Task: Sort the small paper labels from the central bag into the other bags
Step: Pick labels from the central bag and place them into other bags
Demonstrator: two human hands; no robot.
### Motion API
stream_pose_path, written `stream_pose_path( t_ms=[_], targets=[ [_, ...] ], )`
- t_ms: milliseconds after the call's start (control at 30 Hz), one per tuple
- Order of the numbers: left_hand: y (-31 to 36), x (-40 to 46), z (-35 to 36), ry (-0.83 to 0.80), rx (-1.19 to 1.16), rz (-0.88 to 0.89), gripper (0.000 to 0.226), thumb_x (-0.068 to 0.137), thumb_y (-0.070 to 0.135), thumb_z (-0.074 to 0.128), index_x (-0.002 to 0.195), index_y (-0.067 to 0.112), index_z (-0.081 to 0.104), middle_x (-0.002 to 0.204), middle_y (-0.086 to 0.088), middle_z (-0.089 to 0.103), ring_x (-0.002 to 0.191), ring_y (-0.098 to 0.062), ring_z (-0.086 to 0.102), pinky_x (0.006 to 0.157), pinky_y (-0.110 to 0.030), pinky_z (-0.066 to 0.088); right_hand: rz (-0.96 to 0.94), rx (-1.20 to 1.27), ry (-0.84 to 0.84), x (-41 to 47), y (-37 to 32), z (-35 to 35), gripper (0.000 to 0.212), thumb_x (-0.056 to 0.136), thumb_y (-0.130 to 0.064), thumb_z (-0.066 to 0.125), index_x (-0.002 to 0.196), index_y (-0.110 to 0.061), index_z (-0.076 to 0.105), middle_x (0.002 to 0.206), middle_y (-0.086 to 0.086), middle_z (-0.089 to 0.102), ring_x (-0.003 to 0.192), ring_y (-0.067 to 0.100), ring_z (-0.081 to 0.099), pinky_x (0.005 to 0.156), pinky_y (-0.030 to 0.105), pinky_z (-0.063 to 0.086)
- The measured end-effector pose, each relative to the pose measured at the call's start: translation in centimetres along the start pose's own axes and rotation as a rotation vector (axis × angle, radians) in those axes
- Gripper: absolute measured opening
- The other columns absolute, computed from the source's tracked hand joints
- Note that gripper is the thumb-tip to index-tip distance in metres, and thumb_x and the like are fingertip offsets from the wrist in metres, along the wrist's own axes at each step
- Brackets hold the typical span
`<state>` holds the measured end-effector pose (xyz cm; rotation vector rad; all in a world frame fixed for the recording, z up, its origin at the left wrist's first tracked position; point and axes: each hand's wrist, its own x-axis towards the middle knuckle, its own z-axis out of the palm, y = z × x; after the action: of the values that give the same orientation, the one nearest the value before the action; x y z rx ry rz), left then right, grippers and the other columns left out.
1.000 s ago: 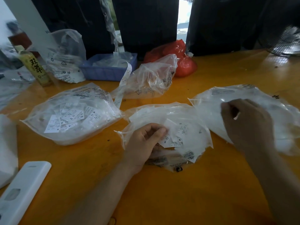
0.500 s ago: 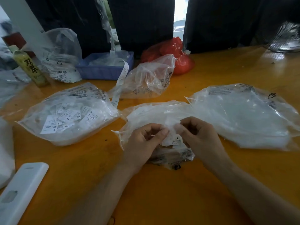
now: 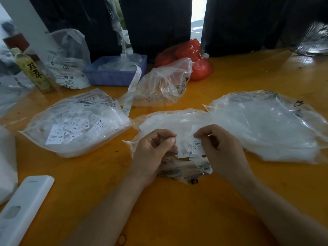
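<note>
Both hands sit curled over the central bag (image 3: 170, 121) on the orange table (image 3: 177, 210): right hand (image 3: 221, 150) pinches a small paper label (image 3: 196, 142) between thumb and fingertips, left hand (image 3: 152, 153) half-closed beside it, can't tell if it holds anything. Label print too small to read. Left of the central bag, left bag (image 3: 74, 125) shows tags reading XS, S, XL; right bag (image 3: 266, 126) lies on the other side.

Central bag (image 3: 170, 121): clear, crumpled, at frame centre, open under my hands. Labels (image 3: 193, 148): small, white, printed, pinched upright above it. Left bag (image 3: 78, 121), centre-left, full of size labels. Right bag (image 3: 266, 126), centre-right, whitish contents.
</note>
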<state>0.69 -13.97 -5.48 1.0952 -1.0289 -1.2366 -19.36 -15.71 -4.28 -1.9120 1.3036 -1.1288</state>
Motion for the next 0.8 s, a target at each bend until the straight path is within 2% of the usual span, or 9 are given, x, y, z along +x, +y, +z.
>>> stream_pose_path(
  t_ms=[67,100,167,267,400,467,533,667,800],
  targets=[
    [-0.2,-0.1,-0.1,-0.017,0.097,0.011,0.011,0.079,0.031,0.08,0.09,0.03,0.081,0.082,-0.003,0.075,0.077,-0.019,0.074,0.072,-0.034,0.062,-0.01,-0.02,-0.079,-0.1,-0.3,0.3,0.019,0.102,-0.032,0.055,0.119,-0.033,0.064,0.1,-0.021,0.059,0.074,0.004,0.062,0.059,0.016,0.049],
    [-0.3,-0.2,-0.2,-0.026,0.147,0.019,0.016,0.078,0.037,0.078,0.092,0.03,0.08,0.082,-0.002,0.075,0.079,-0.019,0.073,0.074,-0.036,0.063,-0.027,-0.04,-0.128,0.0,-0.6,0.4,0.032,0.099,-0.046,0.052,0.124,-0.031,0.063,0.106,-0.023,0.056,0.082,0.0,0.062,0.066,0.012,0.049],
    [-0.3,-0.3,-0.2,-0.032,0.193,0.038,0.019,0.078,0.043,0.077,0.093,0.031,0.08,0.083,0.0,0.075,0.079,-0.018,0.072,0.076,-0.039,0.062,-0.053,-0.09,-0.19,0.0,-0.7,0.5,0.046,0.088,-0.067,0.045,0.111,-0.033,0.065,0.103,-0.024,0.057,0.087,-0.004,0.06,0.068,0.014,0.05],
    [-0.3,-0.2,0.1,0.014,0.161,0.032,0.023,0.075,0.047,0.081,0.09,0.031,0.081,0.085,0.003,0.076,0.074,-0.014,0.07,0.067,-0.03,0.059,-0.076,-0.143,-0.193,-0.2,-0.5,0.7,0.037,0.086,-0.062,0.051,0.085,-0.029,0.068,0.08,-0.017,0.062,0.074,0.004,0.059,0.063,0.025,0.051],
    [0.1,-0.2,0.0,0.002,0.068,0.014,0.022,0.078,0.045,0.083,0.09,0.026,0.081,0.095,-0.007,0.079,0.075,-0.021,0.073,0.066,-0.033,0.06,-0.118,-0.198,-0.281,-0.2,-0.6,1.1,0.041,0.085,-0.074,0.036,0.089,-0.04,0.06,0.081,-0.023,0.058,0.08,-0.005,0.058,0.059,0.014,0.046],
    [0.3,-0.3,0.0,-0.019,0.04,0.028,0.017,0.081,0.042,0.082,0.089,0.027,0.08,0.1,-0.01,0.08,0.076,-0.022,0.075,0.069,-0.036,0.063,-0.098,-0.184,-0.238,0.0,-0.6,0.9,0.035,0.09,-0.066,0.038,0.099,-0.04,0.059,0.09,-0.027,0.057,0.086,-0.008,0.058,0.064,0.011,0.047],
    [0.5,-0.4,0.1,-0.039,-0.011,0.011,0.013,0.083,0.037,0.083,0.09,0.026,0.079,0.104,-0.014,0.08,0.074,-0.024,0.076,0.064,-0.036,0.063,-0.068,-0.121,-0.083,0.3,-0.1,0.5,0.013,0.098,-0.041,0.053,0.109,-0.039,0.061,0.091,-0.027,0.057,0.086,-0.007,0.06,0.068,0.01,0.05],
    [0.3,-0.5,0.3,-0.031,0.014,-0.014,0.018,0.079,0.039,0.09,0.092,0.03,0.08,0.101,-0.013,0.081,0.09,-0.025,0.079,0.076,-0.05,0.057,-0.028,0.041,0.114,0.1,0.1,-0.3,0.047,0.097,-0.02,0.068,0.139,-0.032,0.048,0.08,-0.006,0.056,0.071,0.013,0.059,0.06,0.023,0.054],
    [0.1,-0.6,0.3,-0.048,0.116,-0.024,0.03,0.076,0.047,0.089,0.099,0.029,0.083,0.094,-0.009,0.081,0.079,-0.022,0.075,0.058,-0.032,0.053,0.005,0.185,0.165,0.1,-0.3,-0.5,0.05,0.096,-0.021,0.069,0.137,-0.035,0.045,0.08,-0.003,0.063,0.072,0.016,0.066,0.063,0.025,0.057]
  ],
)
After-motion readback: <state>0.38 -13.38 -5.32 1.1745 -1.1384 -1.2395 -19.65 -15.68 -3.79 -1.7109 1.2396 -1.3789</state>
